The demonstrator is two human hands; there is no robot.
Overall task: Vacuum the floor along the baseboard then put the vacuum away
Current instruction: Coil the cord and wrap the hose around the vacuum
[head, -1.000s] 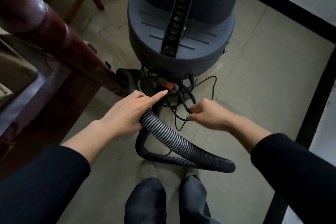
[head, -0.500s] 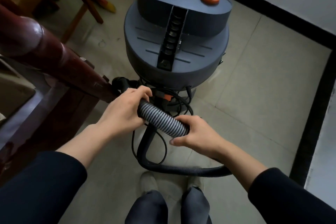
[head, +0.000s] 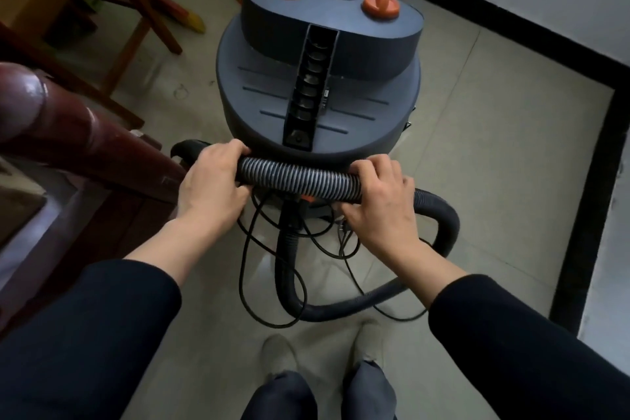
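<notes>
A dark grey canister vacuum point(head: 320, 89) with two orange knobs stands on the tiled floor in front of me. Its ribbed grey hose point(head: 300, 179) is stretched level across the canister's near edge. My left hand point(head: 211, 186) grips the hose at its left end, and my right hand point(head: 378, 204) grips it further right. The rest of the hose loops down round the floor by my feet. A thin black power cord point(head: 249, 269) lies tangled under the hose.
A dark red wooden bed or sofa frame point(head: 68, 133) crowds the left side. Wooden chair legs point(head: 143, 10) stand at the back left. A black baseboard point(head: 494, 20) runs along the white wall at right, with a black floor strip point(head: 586, 201) near it.
Both hands have lifted the hose and spread apart along it, so it now lies level against the canister. A second ago my right hand was at the cord instead.
</notes>
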